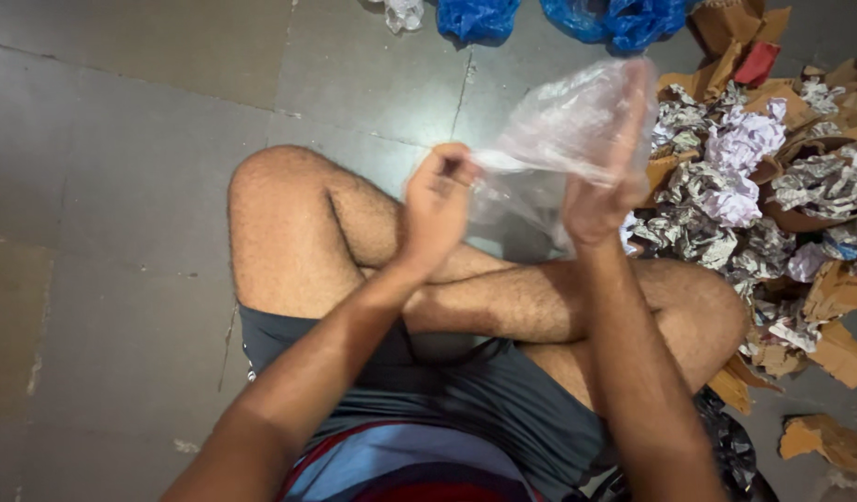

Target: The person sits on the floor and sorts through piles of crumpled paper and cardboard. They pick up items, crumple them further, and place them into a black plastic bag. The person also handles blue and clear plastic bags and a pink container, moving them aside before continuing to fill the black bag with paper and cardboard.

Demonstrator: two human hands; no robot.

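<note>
One clear plastic bag, two hands, two blue bags, one pile of crumpled paper.

Bare arms and legs, dark grey shorts; blue shirt with red trim

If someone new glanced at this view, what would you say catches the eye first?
First, the clear plastic bag held up at centre, pinched at its edge by the left hand while the right hand spreads it from within. Next, the heap of crumpled paper and torn cardboard on the floor at right. Blue plastic bags lie along the top edge.
</note>
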